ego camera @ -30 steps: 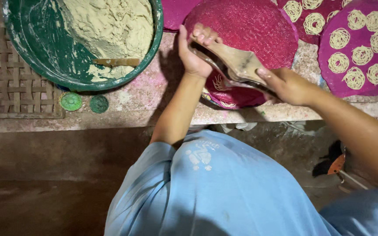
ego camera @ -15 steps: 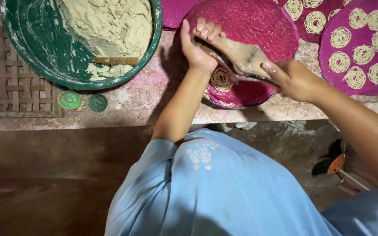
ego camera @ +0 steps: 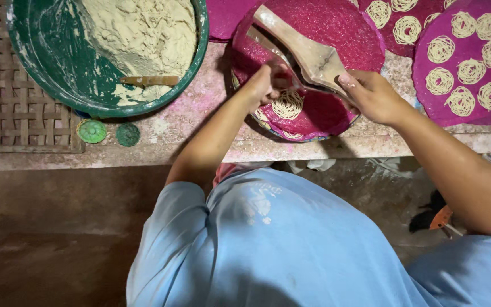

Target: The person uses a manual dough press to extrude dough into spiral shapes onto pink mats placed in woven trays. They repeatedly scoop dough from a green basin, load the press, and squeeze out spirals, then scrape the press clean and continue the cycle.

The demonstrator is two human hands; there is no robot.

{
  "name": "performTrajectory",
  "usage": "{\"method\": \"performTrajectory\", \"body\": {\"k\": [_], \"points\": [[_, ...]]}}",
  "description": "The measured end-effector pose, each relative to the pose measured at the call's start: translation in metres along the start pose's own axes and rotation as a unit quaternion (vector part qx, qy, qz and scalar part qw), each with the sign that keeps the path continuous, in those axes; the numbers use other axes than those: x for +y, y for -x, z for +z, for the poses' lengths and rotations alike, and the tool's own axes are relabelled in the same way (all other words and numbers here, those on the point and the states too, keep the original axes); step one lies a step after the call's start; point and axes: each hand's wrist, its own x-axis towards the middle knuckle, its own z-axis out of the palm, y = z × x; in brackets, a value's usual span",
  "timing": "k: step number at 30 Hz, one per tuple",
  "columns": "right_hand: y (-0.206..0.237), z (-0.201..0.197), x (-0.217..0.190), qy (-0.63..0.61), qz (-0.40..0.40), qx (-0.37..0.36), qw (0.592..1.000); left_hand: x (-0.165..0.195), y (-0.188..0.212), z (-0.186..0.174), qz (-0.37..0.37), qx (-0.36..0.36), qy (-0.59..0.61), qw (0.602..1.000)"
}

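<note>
The step in hand looks like pressing noodle dough out into coils: both hands work a two-handled wooden noodle press point(ego camera: 308, 54) over a round pink woven mat point(ego camera: 319, 108) that lies on the pale dusty counter edge point(ego camera: 200, 122). The left hand point(ego camera: 265, 85) is curled shut around the lower wooden handle, at about 9 o'clock from the mat's middle. The right hand point(ego camera: 373, 96) grips the broad upper handle at about 3 o'clock, fingers wrapped and thumb on top. Under the press a pale coil of thin noodle strands point(ego camera: 288, 105) lies on the mat, touching it, and a second coil shows near the rim at 7 o'clock.

At 9 o'clock from the mat, well apart, stands a large round green basin point(ego camera: 46, 62) holding a heap of pale crumbly dough point(ego camera: 143, 34) with a small wooden paddle point(ego camera: 152, 81) in it. Two small green discs point(ego camera: 109, 132) lie just below the basin. At 3 o'clock another pink woven mat point(ego camera: 473, 68) carries finished noodle coils.

I judge the next move calls for steady pressure on both handles while the press circles, then a shift to bare mat beside the coil
</note>
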Motion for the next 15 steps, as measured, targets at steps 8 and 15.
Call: {"method": "performTrajectory", "body": {"k": [8, 15], "points": [[-0.009, 0.0, 0.024, -0.056, -0.014, 0.03, 0.998, -0.031, 0.069, -0.004, 0.273, 0.109, -0.687, 0.664], [-0.035, 0.001, 0.016, -0.079, 0.044, -0.103, 0.991, 0.062, 0.043, -0.016, 0.373, -0.079, 0.244, 0.892]]}}
